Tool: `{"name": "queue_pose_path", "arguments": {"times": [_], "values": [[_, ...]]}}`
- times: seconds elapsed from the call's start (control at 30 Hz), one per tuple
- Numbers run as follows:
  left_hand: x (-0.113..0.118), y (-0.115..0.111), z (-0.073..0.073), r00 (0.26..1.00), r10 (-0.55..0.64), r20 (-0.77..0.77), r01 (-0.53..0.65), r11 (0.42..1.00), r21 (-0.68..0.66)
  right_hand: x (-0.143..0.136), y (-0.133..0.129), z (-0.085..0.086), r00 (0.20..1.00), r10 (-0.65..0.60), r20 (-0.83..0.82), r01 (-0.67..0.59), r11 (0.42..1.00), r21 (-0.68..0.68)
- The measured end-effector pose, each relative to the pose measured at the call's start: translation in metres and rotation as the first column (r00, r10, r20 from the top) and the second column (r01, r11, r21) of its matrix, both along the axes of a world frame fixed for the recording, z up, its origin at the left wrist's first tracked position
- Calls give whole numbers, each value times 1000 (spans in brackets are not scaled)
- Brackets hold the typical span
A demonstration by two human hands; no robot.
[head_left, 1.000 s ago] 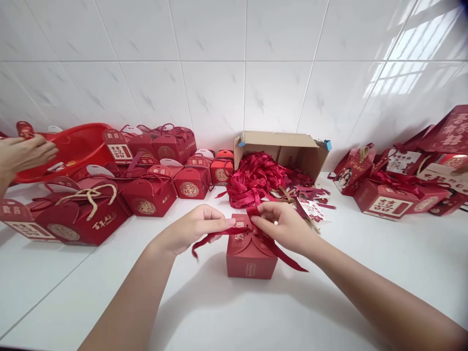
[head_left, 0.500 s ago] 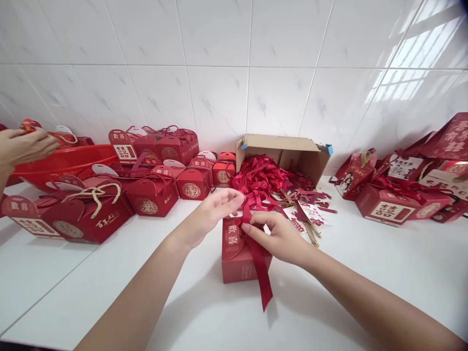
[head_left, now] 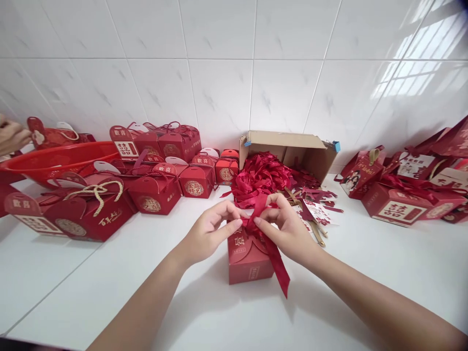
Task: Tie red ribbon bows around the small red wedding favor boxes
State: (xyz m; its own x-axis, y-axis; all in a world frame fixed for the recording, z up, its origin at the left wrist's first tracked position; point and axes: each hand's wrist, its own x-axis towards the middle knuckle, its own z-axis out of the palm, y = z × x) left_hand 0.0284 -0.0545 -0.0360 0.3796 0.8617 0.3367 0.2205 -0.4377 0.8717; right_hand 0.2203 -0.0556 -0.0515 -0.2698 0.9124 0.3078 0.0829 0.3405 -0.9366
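A red gift box (head_left: 250, 267) with printed characters and scalloped flaps stands on the white table in front of me. Red satin ribbon (head_left: 276, 263) runs over its top, one tail hanging past the near right side. My left hand (head_left: 214, 229) pinches the ribbon between thumb and fingers at the left of the crossing. From the right, my right hand (head_left: 288, 226) pinches a raised loop of the same ribbon. Both hands are just above the lid, fingertips close together. The ribbon's crossing partly hides behind the fingertips.
Behind the box, a cardboard carton (head_left: 310, 148) lies on its side with a heap of red ribbons (head_left: 263, 175) spilling out. Red gift boxes (head_left: 155, 192) and a red plastic basket (head_left: 66, 156) stand left, more boxes (head_left: 402, 204) right. Another person's hand (head_left: 12, 136) shows at far left.
Both hands have come together at the ribbon crossing, and the right hand has raised a loop. The hanging tail has swung right. The other person's hand has moved left.
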Motion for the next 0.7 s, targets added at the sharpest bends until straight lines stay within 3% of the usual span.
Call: {"name": "queue_pose_path", "arguments": {"times": [0.1, 0.27, 0.53, 0.7], "values": [[4, -3, -7, 1000, 16, -19, -15, 998, 64, 0, -1, -1, 999, -37, 23, 37, 999, 27], [16, -5, -21, 987, 162, 24, -164, 972, 166, 0, -1, -2, 999, -36, 20, 34, 997, 75], [23, -6, -28, 971, 221, 96, -236, 951, 198, 5, -6, 9, 915, -117, 387, -22, 941, 337], [23, -5, -28, 964, 240, 113, -257, 950, 176, 8, -6, 8, 883, -200, 425, 38, 932, 359]]}}
